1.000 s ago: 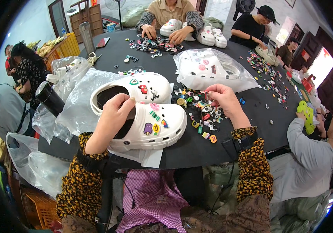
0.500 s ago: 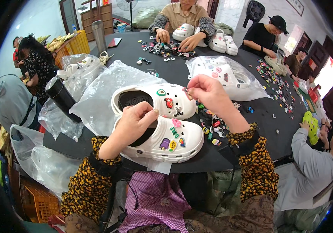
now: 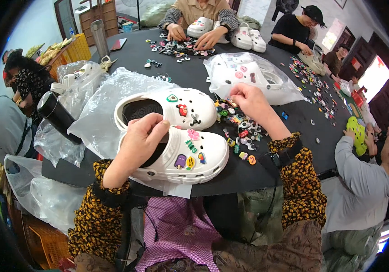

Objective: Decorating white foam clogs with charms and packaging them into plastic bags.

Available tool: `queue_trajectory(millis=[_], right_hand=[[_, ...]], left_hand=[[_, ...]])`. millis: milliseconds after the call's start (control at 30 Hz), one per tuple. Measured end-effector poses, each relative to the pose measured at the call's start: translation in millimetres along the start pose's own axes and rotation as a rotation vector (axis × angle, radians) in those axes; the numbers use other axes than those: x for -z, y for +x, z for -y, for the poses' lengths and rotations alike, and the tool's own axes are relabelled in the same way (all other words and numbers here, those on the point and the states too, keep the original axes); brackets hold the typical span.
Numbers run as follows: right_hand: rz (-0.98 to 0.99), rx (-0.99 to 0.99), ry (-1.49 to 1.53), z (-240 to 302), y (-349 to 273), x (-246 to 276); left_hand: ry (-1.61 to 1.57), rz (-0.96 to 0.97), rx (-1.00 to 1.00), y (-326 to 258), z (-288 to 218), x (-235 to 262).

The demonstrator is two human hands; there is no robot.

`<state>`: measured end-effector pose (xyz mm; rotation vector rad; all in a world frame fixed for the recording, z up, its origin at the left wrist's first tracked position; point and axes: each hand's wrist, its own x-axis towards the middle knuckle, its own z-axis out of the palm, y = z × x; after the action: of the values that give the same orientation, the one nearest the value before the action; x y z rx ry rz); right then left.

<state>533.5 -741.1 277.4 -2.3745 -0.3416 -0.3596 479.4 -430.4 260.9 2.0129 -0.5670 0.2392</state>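
Two white clogs lie side by side before me. On the near clog (image 3: 210, 156) are a pink flower charm (image 3: 193, 135), a purple ice-pop charm (image 3: 180, 161), a yellow one and a rainbow heart. The far clog (image 3: 158, 97) bears an avocado charm (image 3: 172, 98), a red figure and a black one. My left hand (image 3: 142, 143) is closed on the near clog's opening edge. To the right of the clogs, my right hand (image 3: 250, 105) is pinched over a pile of mixed charms (image 3: 244, 129); what its fingertips hold is too small to make out.
A bagged pair of white clogs (image 3: 260, 79) sits behind my right hand. Crumpled clear plastic (image 3: 103, 109) and a black bottle (image 3: 58, 118) are at left. Across the table, a person's hands (image 3: 208, 38) work in another charm pile. More charms (image 3: 315, 90) lie at right, near other people.
My right hand has moved from the far clog's toe to above the charm pile, so the charm it pinched beside the shoe is no longer there. My left hand stays on the near clog.
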Motion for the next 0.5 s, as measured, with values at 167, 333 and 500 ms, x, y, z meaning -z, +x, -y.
queue_trajectory(millis=[167, 333, 500], right_hand=[[0.037, -0.148, -0.163, -48, -12, 21], [0.031, -0.096, -0.220, -52, -24, 27], [0.274, -0.023, -0.151, -46, -38, 18]], left_hand=[[0.001, 0.012, 0.012, 0, 2, -1], [-0.029, 0.006, 0.049, 0, 4, -2], [-0.085, 0.014, 0.089, -1, -2, 0]])
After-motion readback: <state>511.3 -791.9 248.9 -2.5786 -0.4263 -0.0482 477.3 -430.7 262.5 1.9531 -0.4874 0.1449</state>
